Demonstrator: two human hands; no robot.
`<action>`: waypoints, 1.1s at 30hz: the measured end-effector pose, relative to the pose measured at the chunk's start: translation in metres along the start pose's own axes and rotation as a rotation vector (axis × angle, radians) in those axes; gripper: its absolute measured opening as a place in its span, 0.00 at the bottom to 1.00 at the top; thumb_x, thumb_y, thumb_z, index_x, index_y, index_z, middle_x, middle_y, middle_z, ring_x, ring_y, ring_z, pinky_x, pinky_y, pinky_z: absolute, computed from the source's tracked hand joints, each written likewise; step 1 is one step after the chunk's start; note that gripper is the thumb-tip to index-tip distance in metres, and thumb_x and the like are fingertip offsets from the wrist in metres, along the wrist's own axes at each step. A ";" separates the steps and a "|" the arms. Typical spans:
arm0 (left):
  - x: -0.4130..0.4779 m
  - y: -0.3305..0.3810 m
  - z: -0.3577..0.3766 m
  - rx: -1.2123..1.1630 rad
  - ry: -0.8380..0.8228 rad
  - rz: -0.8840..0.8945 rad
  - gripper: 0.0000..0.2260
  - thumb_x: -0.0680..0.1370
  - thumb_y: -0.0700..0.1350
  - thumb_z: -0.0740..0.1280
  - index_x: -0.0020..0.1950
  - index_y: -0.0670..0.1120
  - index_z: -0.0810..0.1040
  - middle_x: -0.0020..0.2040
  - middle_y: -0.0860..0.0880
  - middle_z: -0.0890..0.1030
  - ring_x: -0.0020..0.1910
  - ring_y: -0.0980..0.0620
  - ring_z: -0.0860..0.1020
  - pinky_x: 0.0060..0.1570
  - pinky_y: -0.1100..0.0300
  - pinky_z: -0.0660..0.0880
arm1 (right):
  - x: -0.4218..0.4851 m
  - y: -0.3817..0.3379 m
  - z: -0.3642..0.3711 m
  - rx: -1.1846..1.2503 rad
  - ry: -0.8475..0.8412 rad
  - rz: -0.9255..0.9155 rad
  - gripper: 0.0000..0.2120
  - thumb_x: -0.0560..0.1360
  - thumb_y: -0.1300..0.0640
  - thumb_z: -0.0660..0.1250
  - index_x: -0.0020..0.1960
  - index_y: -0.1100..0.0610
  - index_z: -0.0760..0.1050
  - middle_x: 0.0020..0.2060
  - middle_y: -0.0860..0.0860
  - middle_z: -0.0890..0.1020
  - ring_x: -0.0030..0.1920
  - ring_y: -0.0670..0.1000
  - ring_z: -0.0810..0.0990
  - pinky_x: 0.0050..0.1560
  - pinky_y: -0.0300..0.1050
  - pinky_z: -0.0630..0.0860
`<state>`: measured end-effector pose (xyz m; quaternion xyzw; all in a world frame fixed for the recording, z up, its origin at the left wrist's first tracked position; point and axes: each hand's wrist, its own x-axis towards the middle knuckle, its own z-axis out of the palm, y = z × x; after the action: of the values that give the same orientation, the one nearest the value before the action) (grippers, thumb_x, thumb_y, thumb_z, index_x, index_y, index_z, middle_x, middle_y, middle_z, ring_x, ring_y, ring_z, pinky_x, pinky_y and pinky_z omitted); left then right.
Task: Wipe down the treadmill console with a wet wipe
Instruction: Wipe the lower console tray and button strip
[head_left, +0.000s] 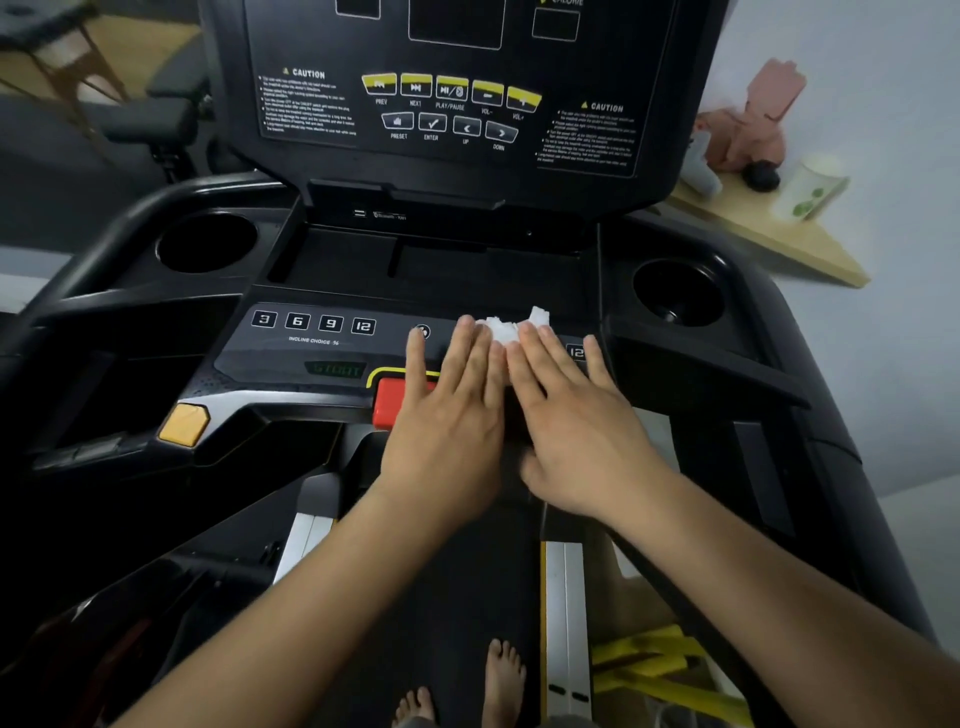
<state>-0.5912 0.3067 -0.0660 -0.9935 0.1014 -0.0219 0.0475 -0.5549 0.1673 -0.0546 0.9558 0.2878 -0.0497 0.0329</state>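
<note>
Left hand and right hand (both flat) press wet wipe under their fingertips.

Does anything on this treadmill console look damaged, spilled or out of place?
Nothing stands out. The left hand and right hand press a crumpled white wipe onto the console; no spill or damage shows.
</note>
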 end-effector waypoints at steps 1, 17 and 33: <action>-0.006 0.000 0.003 -0.029 0.000 0.037 0.35 0.75 0.50 0.45 0.78 0.38 0.39 0.79 0.38 0.40 0.77 0.40 0.35 0.72 0.34 0.39 | -0.007 -0.003 0.002 -0.009 -0.015 -0.007 0.47 0.73 0.47 0.64 0.78 0.58 0.35 0.77 0.56 0.35 0.76 0.53 0.32 0.75 0.60 0.36; -0.017 -0.012 0.004 0.003 -0.165 0.102 0.41 0.78 0.59 0.55 0.77 0.41 0.32 0.77 0.42 0.31 0.75 0.45 0.29 0.71 0.34 0.35 | -0.025 -0.007 -0.001 0.067 -0.055 -0.050 0.38 0.76 0.39 0.48 0.79 0.55 0.38 0.78 0.52 0.37 0.76 0.48 0.32 0.75 0.62 0.36; 0.009 -0.043 0.003 -0.101 -0.040 0.062 0.37 0.78 0.66 0.42 0.80 0.43 0.43 0.80 0.44 0.42 0.79 0.49 0.40 0.74 0.36 0.43 | 0.024 0.006 -0.005 0.103 0.029 -0.120 0.41 0.75 0.30 0.33 0.79 0.56 0.41 0.78 0.51 0.40 0.77 0.48 0.35 0.73 0.66 0.36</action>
<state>-0.5734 0.3469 -0.0647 -0.9912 0.1322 0.0048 -0.0001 -0.5316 0.1754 -0.0524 0.9378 0.3423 -0.0523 -0.0237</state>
